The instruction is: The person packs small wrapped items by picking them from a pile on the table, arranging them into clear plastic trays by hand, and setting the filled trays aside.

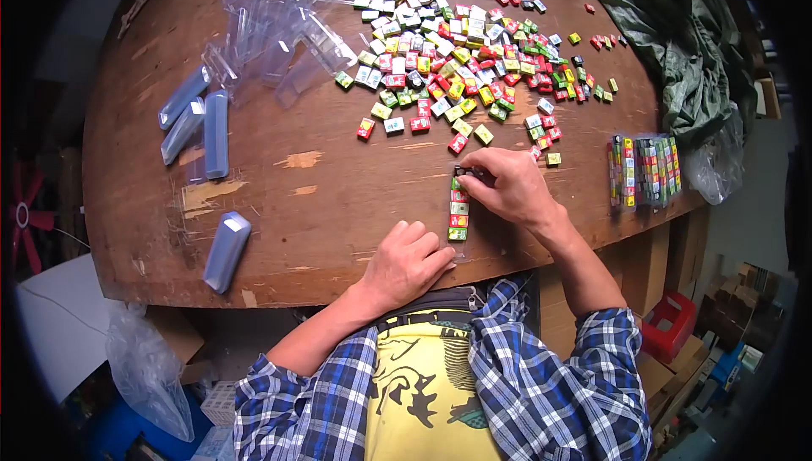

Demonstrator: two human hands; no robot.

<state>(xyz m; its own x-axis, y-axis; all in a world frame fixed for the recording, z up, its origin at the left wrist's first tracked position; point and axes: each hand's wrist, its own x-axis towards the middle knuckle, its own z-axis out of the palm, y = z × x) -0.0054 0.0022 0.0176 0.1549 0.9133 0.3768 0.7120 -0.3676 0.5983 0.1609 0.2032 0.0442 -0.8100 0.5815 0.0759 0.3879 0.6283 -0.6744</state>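
In the head view, has a straight row of small red, green and white boxes (458, 211) on the brown wooden table (355, 182), long axis pointing away from the body. Reaches the row's far end from its right with the nearer, right hand (513, 186), thumb and index finger almost together; cannot tell whether gripping any box. Left of the row's near end, has the left hand (406, 263) palm down, loosely curled; cannot tell if holding anything.
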